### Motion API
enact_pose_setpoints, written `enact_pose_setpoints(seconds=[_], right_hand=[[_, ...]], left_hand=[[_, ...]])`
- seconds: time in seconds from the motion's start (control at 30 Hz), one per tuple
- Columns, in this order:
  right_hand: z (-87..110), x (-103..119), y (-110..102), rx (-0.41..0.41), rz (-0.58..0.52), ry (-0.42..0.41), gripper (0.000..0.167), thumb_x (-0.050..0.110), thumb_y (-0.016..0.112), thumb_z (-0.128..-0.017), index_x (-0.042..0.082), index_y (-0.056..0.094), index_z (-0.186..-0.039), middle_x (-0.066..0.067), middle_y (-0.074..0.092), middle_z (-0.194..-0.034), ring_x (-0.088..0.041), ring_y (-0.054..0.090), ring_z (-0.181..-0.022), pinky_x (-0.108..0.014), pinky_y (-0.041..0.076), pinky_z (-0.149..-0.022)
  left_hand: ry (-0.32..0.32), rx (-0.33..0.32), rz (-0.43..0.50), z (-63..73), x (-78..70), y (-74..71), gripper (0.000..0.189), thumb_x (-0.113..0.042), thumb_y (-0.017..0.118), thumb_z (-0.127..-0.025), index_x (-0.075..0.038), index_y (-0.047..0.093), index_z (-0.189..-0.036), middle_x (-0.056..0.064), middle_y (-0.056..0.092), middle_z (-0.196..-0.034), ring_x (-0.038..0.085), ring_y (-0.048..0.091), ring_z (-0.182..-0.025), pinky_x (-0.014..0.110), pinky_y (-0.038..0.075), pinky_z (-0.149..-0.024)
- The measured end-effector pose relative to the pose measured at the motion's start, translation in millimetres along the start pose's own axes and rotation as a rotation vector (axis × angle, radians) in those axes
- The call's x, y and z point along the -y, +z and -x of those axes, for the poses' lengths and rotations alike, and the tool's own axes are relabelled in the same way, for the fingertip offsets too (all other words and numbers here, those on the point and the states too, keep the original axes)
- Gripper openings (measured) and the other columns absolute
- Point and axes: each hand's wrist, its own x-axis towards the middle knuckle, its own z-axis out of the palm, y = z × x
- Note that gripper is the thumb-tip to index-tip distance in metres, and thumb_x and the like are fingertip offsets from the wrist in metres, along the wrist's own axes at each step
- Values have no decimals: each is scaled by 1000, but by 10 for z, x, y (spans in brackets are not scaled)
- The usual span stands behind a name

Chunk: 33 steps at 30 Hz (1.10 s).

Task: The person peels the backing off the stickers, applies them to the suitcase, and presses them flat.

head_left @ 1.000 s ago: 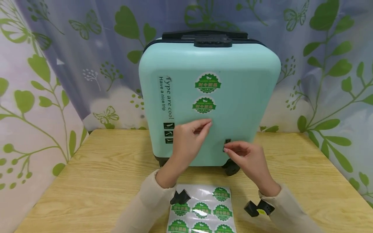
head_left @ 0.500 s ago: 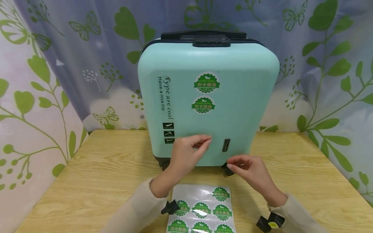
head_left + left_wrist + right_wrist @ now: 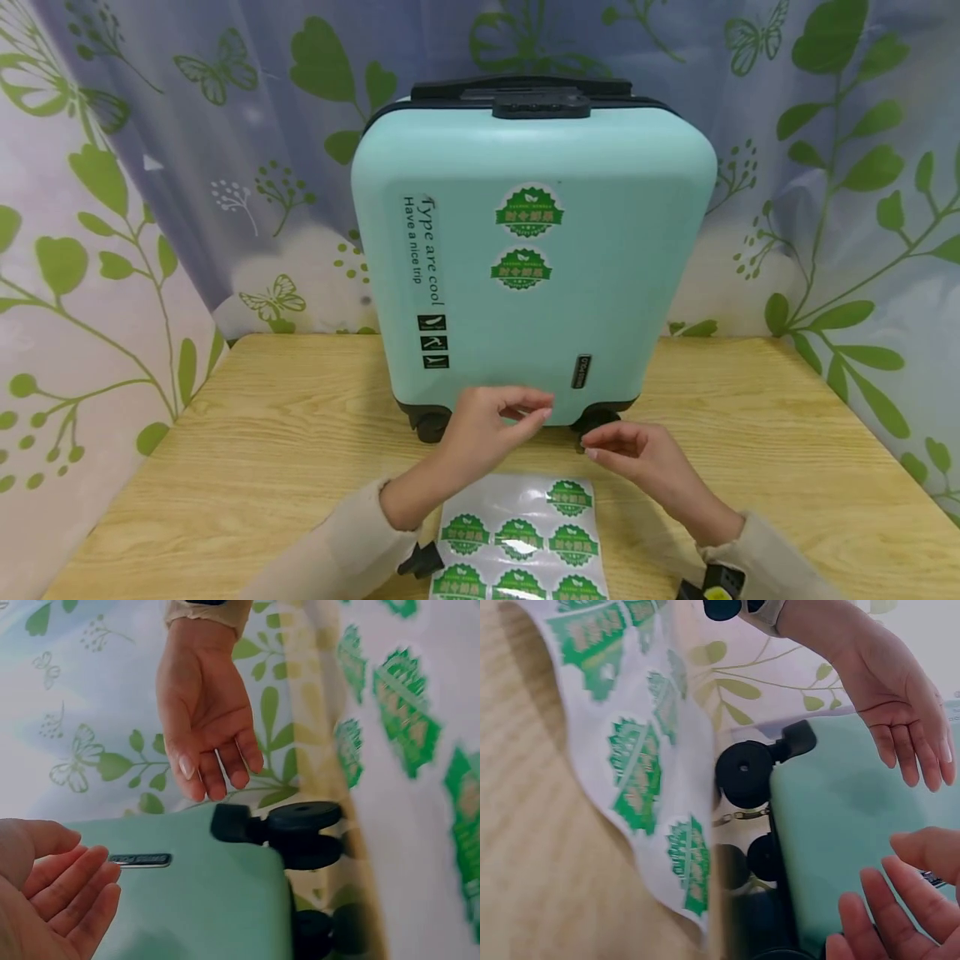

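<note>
The left hand [image 3: 487, 429] and right hand [image 3: 645, 458] are relaxed, fingers loosely bent, holding nothing — both near the lower end of the mint-green hard-shell suitcase [image 3: 495, 333]. It stands on the pale wooden table [image 3: 300, 400], bearing two scalloped green-and-white stickers [image 3: 529, 213] — a glossy white sticker sheet [image 3: 510, 493] lies in front.

The suitcase [image 3: 607, 275] stood on the surface [image 3: 262, 400], two stickers [image 3: 529, 211] on its front, a sticker sheet [image 3: 517, 494] before it and, apparently, a curtain [image 3: 300, 225] behind.
</note>
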Motion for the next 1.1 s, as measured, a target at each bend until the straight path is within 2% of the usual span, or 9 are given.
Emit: enact_pose_setpoints(seconds=[0.13, 0.3, 0.53, 0.7, 0.9, 1.1], right_hand=[[19, -79, 9, 37, -15, 5, 35, 16, 65, -89, -10, 61, -111, -25, 63, -112, -15, 64, -93, -27, 53, -78], [31, -151, 32, 48, -11, 21, 32, 13, 65, -89, -11, 61, -111, -25, 63, -112, -18, 64, -94, -25, 52, -77], [27, -238, 50, 69, -47, 68, 33, 12, 65, -89, -11, 60, -112, -23, 63, -113, -22, 63, -94, -25, 52, -76], [29, -299, 64, 85, -42, 81, 33, 10, 66, -88, -13, 60, -112, -23, 63, -111, -20, 62, -93, -23, 51, -77], [24, -378, 97, 73, 0, 83, 30, 8, 66, -87, -12, 61, -108, -21, 65, -107, -20, 62, -91, -23, 50, -76], [13, -419, 125, 84, -18, 86, 31, 6, 65, -87, -13, 60, -110, -21, 65, -107, -21, 63, -92, -23, 51, -76]], left_hand=[[-79, 61, 53, 74, 43, 38, 16, -12, 67, -88, -4, 72, -102, 3, 73, -96, 7, 67, -78, 19, 54, -67], [-184, 140, 109, 167, 114, 59, 17, -13, 67, -88, -7, 72, -103, 4, 72, -98, 7, 66, -80, 20, 53, -70], [-254, 233, 123, 229, 254, 99, 18, -14, 66, -88, -8, 71, -105, 5, 71, -101, 10, 65, -88, 20, 51, -73], [-340, 306, 185, 258, 336, 168, 21, -16, 67, -88, -5, 71, -106, 3, 71, -103, 9, 64, -91, 20, 51, -75], [-435, 335, 289, 288, 380, 215, 25, -14, 66, -88, -1, 68, -109, 8, 69, -106, 11, 63, -91, 20, 50, -77], [-533, 335, 351, 298, 420, 263, 24, -14, 66, -88, -4, 68, -110, 5, 68, -110, 13, 60, -96, 27, 49, -82]])
